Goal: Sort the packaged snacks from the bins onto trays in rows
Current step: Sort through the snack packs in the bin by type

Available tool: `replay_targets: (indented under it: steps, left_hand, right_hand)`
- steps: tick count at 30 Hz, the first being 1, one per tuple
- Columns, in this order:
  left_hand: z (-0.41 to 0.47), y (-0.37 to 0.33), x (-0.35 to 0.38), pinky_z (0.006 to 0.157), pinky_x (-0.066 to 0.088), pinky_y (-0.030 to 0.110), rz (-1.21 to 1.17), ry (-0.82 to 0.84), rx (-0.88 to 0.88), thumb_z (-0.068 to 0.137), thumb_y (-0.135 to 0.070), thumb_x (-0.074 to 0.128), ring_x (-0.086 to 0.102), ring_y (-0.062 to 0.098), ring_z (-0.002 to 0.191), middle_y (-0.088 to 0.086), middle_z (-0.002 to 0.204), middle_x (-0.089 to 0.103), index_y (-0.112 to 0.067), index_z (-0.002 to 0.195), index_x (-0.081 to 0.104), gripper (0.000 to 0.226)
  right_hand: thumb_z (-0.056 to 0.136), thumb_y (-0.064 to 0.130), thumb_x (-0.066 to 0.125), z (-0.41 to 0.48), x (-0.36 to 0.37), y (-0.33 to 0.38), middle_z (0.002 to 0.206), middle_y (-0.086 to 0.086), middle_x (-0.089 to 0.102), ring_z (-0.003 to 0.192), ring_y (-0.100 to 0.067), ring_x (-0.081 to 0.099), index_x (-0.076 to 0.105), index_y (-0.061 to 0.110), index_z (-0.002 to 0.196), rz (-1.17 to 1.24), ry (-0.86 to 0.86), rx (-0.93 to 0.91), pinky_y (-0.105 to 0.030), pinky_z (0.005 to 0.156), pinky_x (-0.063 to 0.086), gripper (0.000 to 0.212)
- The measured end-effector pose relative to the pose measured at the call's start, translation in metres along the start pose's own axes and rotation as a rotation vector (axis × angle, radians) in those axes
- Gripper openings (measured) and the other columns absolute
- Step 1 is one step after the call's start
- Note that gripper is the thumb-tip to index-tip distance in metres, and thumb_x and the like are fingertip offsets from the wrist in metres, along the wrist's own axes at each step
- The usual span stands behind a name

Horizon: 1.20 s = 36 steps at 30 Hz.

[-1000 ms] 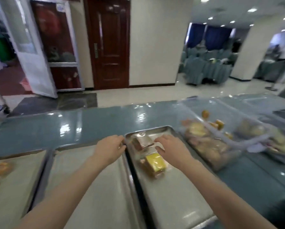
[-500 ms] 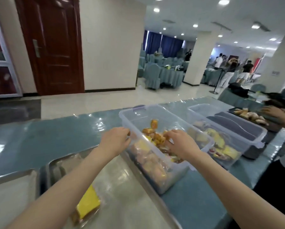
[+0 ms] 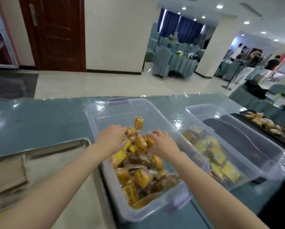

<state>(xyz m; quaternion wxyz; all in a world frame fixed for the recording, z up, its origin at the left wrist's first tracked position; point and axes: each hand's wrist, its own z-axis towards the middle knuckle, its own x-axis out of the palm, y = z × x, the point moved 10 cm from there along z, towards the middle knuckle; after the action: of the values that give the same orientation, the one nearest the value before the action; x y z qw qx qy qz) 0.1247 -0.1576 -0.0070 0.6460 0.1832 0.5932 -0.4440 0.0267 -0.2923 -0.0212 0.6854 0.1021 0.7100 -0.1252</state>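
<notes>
In the bin (image 3: 95,124), left hand (image 3: 111,139) curls round wrapped snacks (image 3: 139,143); right hand (image 3: 163,143) claws the pile just beside, grip unclear. A tray (image 3: 44,150) lies left of both.

A: Near bin (image 3: 155,210)?
B: Clear plastic with purple latches, sitting upright. Packaged snacks (image 3: 138,176) are piling inside it, orange-yellow and brown, in clear wrap.
A: Second bin (image 3: 236,180)?
B: Standing just right of it, holding yellow packets (image 3: 219,156).
A: Tray (image 3: 59,146)?
B: Steel, lying flat at left. Possibly one brown packet (image 3: 8,176) is resting on it; the view is blurred.
</notes>
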Motion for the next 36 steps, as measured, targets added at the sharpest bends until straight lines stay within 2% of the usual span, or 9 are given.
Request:
replay_targets:
  steps: [4,8,12,17,23,26,29,32,36]
  left_hand:
    - [0.039,-0.006,0.039,0.069,0.046,0.034,0.068,0.093,-0.097,0.088,-0.036,0.053,0.058,0.021,0.103,-0.003,0.109,0.063,-0.027,0.115,0.056,0.028]
    - [0.064,-0.015,0.076,0.069,0.044,0.034,0.119,0.208,-0.160,0.083,-0.037,0.058,0.058,0.023,0.104,-0.002,0.109,0.062,-0.026,0.115,0.054,0.034]
    - [0.063,-0.006,0.116,0.069,0.045,0.033,0.140,0.317,-0.254,0.078,-0.044,0.064,0.057,0.023,0.107,-0.002,0.109,0.059,-0.027,0.122,0.049,0.050]
    - [0.053,0.021,0.144,0.083,0.053,0.037,0.128,0.403,-0.349,0.069,-0.060,0.070,0.056,0.020,0.113,-0.004,0.127,0.058,-0.031,0.135,0.043,0.077]
    - [0.061,0.038,0.128,0.095,0.046,0.034,-0.170,0.308,-0.483,0.058,-0.068,0.075,0.050,0.018,0.122,-0.001,0.137,0.051,-0.028,0.144,0.036,0.102]
    - [0.062,0.036,0.117,0.099,0.043,0.031,-0.444,0.231,-0.519,0.053,-0.063,0.081,0.047,0.016,0.126,-0.003,0.141,0.048,-0.030,0.145,0.033,0.109]
    - [0.060,0.030,0.110,0.092,0.044,0.024,-0.626,0.221,-0.521,0.047,-0.060,0.083,0.050,0.011,0.123,-0.014,0.130,0.051,-0.039,0.136,0.039,0.102]
    - [0.053,0.036,0.089,0.075,0.046,0.019,-0.553,0.106,-0.558,0.048,-0.055,0.083,0.056,0.004,0.102,-0.016,0.117,0.052,-0.041,0.126,0.042,0.089]
    - [0.039,0.062,0.060,0.082,0.051,0.033,-0.395,-0.089,-0.725,0.053,-0.054,0.084,0.054,0.014,0.099,-0.005,0.119,0.043,-0.030,0.127,0.042,0.088]
  right_hand:
    - [0.075,0.045,0.072,0.046,0.038,-0.018,0.144,-0.003,0.035,0.134,-0.027,0.033,0.029,0.040,0.145,-0.073,0.069,-0.161,-0.041,0.108,0.033,0.082]
    - [0.076,0.036,0.074,0.072,0.078,-0.022,0.154,-0.003,0.020,0.143,-0.028,0.016,0.013,0.044,0.148,-0.167,0.143,-0.342,-0.047,0.114,0.024,0.094]
    - [0.094,0.018,0.052,0.088,0.092,-0.017,0.159,-0.003,0.012,0.148,-0.028,0.002,0.024,0.039,0.149,-0.131,0.125,-0.452,-0.053,0.115,0.018,0.065]
    - [0.096,0.013,0.048,0.099,0.090,-0.012,0.140,-0.006,0.039,0.140,-0.027,0.023,0.048,0.023,0.137,-0.016,0.113,-0.455,-0.042,0.089,0.045,0.042]
    - [0.090,0.010,0.051,0.118,0.061,-0.020,0.120,-0.003,0.054,0.118,-0.024,0.044,0.062,0.028,0.126,0.298,0.001,-0.317,-0.035,0.081,0.044,0.042]
    - [0.082,0.006,0.061,0.120,0.045,-0.019,0.123,0.000,0.057,0.118,-0.021,0.047,0.065,0.029,0.121,0.466,-0.042,-0.345,-0.031,0.090,0.043,0.045]
    - [0.081,0.005,0.067,0.117,0.029,-0.014,0.125,0.001,0.057,0.118,-0.017,0.050,0.068,0.026,0.119,0.545,-0.118,-0.406,-0.027,0.096,0.042,0.043]
    - [0.075,0.008,0.074,0.116,0.019,-0.022,0.128,0.002,0.054,0.119,-0.015,0.049,0.062,0.024,0.125,0.644,-0.139,-0.372,-0.024,0.100,0.039,0.054]
    - [0.061,0.015,0.087,0.117,-0.003,-0.050,0.126,0.009,0.043,0.115,-0.002,0.049,0.058,0.031,0.112,0.995,-0.211,-0.251,-0.002,0.091,0.034,0.061]
